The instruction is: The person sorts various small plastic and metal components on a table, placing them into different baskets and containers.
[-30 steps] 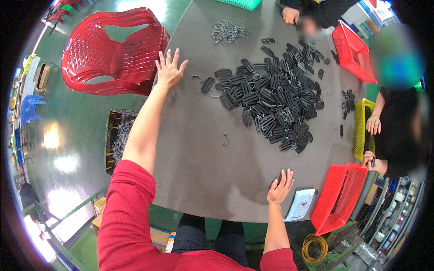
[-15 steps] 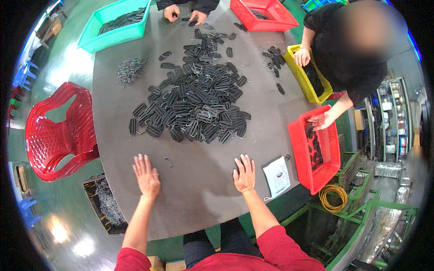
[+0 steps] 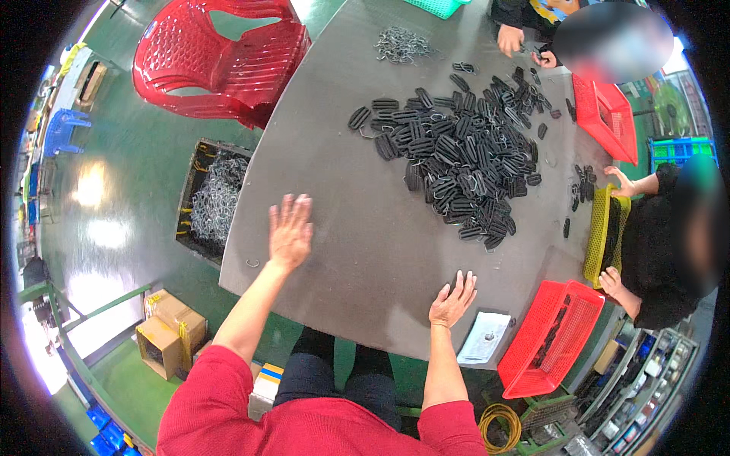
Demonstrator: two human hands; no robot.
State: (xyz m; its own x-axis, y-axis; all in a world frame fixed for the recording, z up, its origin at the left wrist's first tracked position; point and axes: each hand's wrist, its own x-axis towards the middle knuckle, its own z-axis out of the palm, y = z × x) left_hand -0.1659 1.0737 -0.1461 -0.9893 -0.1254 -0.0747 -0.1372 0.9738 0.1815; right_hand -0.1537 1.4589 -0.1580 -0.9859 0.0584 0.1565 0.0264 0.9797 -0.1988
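Black plastic clips lie heaped well beyond both hands, left and right, spread flat, empty.

We see a glossy green floor catching bright patches of overhead light. A red plastic chair stands by the grey bench, a small blue stool lies further off, and cardboard boxes sit beside a green metal frame.

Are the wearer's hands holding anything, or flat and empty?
Empty. The left hand and right hand both lie open, fingers spread, palms down on the grey table, short of the black clip pile.
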